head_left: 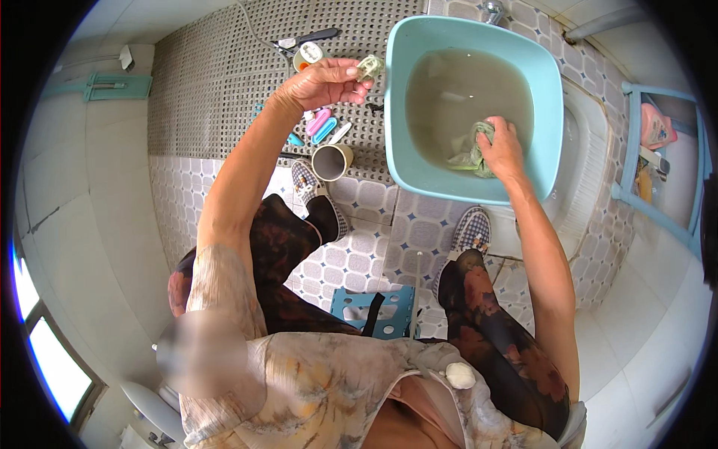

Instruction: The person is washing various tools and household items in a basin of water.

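A large light-blue basin (395,112) holds cloudy grey water (456,97). My right hand (502,150) reaches in over its near right side, fingers closed on a wet pale-green cloth (482,138). Part of that cloth trails in the water to the left. Just outside the basin's left rim, my left hand (325,82) is raised, thumb and forefinger pinching a small crumpled pale-green wad (369,68). Its exact kind is too small to make out. The other fingers of that hand curl loosely beneath it.
Left of the basin, a perforated grey mat (217,97) carries a beige cup (331,162), pink and blue brushes (321,126) and a dark-handled tool (318,35). A squat toilet (587,165) lies right, beside a blue rack (624,142). A blue stool (355,307) is below me.
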A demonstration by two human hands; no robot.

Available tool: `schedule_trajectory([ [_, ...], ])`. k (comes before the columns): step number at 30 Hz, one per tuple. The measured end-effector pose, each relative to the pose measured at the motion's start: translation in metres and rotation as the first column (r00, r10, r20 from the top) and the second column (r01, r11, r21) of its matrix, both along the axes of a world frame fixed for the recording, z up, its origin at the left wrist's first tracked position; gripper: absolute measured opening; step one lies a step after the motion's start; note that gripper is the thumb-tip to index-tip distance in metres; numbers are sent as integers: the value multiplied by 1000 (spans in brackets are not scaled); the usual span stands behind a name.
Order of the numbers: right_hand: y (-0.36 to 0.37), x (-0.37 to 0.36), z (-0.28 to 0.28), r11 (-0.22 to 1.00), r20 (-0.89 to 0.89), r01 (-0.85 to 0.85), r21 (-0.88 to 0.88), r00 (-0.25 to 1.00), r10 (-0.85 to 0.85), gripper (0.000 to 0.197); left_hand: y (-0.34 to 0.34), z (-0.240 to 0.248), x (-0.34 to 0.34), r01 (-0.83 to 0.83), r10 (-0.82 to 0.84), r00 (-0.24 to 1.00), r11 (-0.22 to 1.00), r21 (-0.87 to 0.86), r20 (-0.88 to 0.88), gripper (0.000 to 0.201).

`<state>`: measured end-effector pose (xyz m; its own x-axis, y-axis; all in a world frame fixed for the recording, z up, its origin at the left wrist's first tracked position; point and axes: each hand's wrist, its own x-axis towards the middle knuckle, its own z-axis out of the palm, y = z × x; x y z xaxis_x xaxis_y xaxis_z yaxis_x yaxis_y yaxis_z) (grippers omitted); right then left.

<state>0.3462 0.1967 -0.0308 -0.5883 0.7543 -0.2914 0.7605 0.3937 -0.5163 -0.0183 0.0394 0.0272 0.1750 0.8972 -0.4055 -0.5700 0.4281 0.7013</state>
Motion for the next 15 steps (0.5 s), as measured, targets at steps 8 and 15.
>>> schedule_trajectory([
  [8, -2, 2, 3, 1000, 14, 30, -6, 999, -30, 38, 30, 39, 60, 76, 73, 655, 984, 162, -752, 36],
  [15, -5, -1, 7, 999, 2, 30, 18, 1000, -30, 36, 38, 47, 91, 149, 153, 395, 962, 227, -906, 37],
])
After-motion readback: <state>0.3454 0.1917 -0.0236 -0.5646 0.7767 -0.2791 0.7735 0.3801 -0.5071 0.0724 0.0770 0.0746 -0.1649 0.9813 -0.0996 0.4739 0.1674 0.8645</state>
